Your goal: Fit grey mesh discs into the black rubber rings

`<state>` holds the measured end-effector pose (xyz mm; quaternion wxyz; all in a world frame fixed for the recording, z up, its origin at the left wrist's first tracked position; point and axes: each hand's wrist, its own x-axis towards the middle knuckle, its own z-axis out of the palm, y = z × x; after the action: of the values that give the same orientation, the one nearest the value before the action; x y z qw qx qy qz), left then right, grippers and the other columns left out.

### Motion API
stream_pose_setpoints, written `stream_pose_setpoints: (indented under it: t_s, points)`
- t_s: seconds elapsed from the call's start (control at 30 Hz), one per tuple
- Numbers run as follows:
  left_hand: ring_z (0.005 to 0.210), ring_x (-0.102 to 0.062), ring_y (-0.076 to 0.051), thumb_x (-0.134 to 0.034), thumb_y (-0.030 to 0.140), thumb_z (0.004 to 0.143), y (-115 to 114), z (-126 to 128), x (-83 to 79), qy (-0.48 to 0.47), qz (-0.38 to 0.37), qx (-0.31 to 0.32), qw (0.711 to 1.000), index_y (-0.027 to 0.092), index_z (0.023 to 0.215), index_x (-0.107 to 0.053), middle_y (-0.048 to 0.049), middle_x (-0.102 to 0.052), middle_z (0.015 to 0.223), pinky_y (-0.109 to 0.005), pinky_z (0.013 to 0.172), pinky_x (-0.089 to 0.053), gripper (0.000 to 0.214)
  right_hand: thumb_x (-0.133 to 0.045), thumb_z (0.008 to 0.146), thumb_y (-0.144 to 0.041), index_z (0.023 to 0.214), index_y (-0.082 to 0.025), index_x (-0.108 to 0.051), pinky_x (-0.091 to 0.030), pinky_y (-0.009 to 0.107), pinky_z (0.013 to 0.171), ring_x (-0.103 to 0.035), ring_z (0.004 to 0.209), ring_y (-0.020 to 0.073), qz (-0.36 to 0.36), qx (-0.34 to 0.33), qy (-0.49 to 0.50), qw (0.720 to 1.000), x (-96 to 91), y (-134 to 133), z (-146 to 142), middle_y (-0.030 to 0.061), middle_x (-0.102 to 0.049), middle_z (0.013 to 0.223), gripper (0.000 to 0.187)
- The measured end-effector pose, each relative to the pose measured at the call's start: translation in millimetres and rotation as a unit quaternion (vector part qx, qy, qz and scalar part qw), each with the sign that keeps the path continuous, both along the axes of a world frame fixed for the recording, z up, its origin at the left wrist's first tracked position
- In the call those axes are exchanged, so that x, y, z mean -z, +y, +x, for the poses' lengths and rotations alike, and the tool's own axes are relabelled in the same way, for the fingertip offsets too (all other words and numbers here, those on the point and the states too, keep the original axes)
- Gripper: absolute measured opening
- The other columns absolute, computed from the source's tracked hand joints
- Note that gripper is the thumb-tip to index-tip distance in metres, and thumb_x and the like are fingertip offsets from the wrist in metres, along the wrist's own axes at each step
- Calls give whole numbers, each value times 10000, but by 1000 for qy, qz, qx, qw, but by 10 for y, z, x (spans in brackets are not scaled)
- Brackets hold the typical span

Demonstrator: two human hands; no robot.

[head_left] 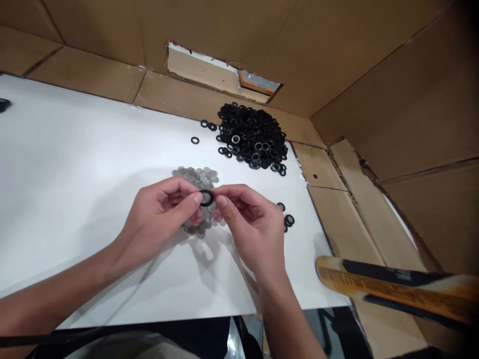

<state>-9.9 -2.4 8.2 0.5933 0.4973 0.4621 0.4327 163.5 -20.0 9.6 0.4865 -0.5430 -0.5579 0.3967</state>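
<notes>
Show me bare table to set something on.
Widest: the white table left of the gray discs, from the left hand up to the back cardboard wall. Smaller: right of the right hand, between the loose rings and yellow-and-black object. Crowded: back right, under the ring pile, and mid-table, where the discs spread.

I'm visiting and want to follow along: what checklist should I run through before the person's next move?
1. Black ring pinched by the left hand: ok, at its left edge.
2. Right hand gripping it too: cannot tell; its fingertips are at the right edge.
3. Grey disc seated inside the ring: cannot tell; grey shows through, but grey discs lie behind.
4. Ring pile away from both hands: ok.
5. Loose rings clear of the right hand: cannot tell; they lie right beside it.
6. Yellow-and-black cylinder clear of both hands: ok.
</notes>
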Motion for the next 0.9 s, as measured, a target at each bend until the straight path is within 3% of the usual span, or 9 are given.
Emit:
stream_pose_setpoints:
  t_s: [0.2,0.57,0.73,0.9]
  points:
    - [639,-688,-92,-765,250,932,-10,31,38,-22,-15,-3,1000,210,876,-713,52,-725,683,-168,642,-582,86,-752,911,-247,836,-196,-753,-523,199,589,-587,584,84,-51,5,38,998,-17,34,-58,-34,-705,700,90]
    - [662,-706,-84,-728,251,974,9,48,81,-39,-37,18,998,207,906,-715,57,-747,695,-153,657,-585,82,-743,909,-180,832,-183,-704,-547,189,583,-646,588,87,-79,-22,123,989,-36,19,-87,-57,-665,637,86]
    - [698,-699,-77,-680,241,1005,18,44,83,-41,-23,60,997,204,870,-715,56,-741,735,-154,701,-587,144,-660,993,-249,855,-189,-644,-532,224,602,-610,597,101,-87,-51,136,985,1,2,-98,-53,-629,637,151]
    - [685,-682,-70,-648,214,1017,15,55,80,-40,5,64,997,212,871,-707,70,-717,723,-152,692,-579,158,-564,1068,-291,878,-196,-588,-504,220,648,-575,663,96,-80,-65,136,985,20,-27,-159,-54,-568,682,214]
